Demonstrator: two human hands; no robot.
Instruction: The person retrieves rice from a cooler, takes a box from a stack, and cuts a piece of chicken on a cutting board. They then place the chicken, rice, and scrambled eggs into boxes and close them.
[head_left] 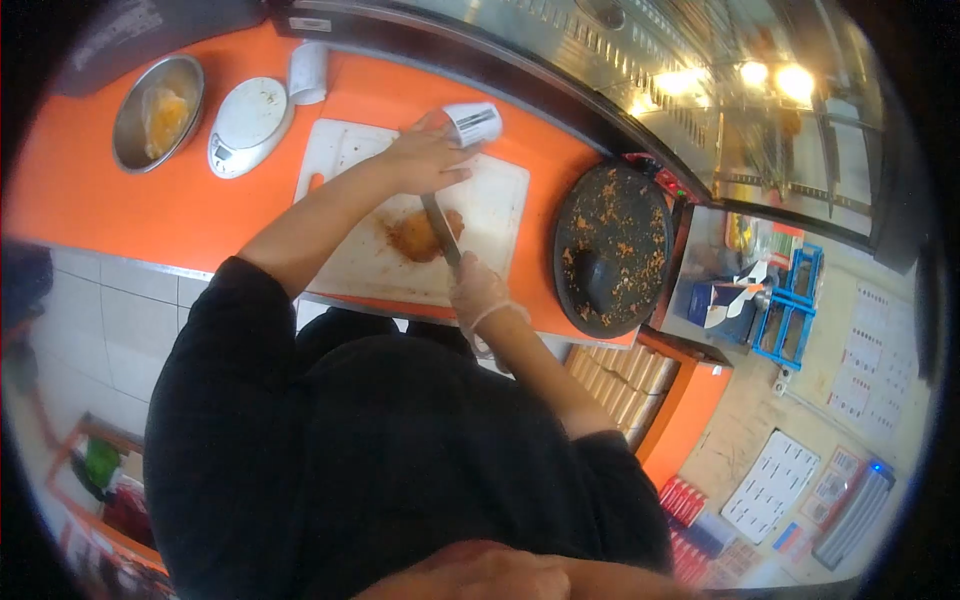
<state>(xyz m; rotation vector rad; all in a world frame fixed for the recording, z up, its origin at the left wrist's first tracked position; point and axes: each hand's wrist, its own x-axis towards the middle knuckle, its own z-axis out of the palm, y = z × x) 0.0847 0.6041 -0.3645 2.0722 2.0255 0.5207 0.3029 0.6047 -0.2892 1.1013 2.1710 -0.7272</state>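
My right hand [480,291], in a clear plastic glove, grips the handle of a knife [441,229]. The blade lies across a browned piece of food [418,237] on the white cutting board [355,265]. Above the food, my left hand [428,160] is spread over the upper part of the board with its fingers apart. Its fingertips are beside a white cup-shaped container with dark print [474,124] at the board's top edge; whether they touch it is hard to tell.
On the orange counter [250,215] are a metal bowl [128,128], a white scale [250,115] and a white cup [308,73] at the left. A round black pan [612,250] with crumbs stands right of the board. A glass display case [700,90] borders the back.
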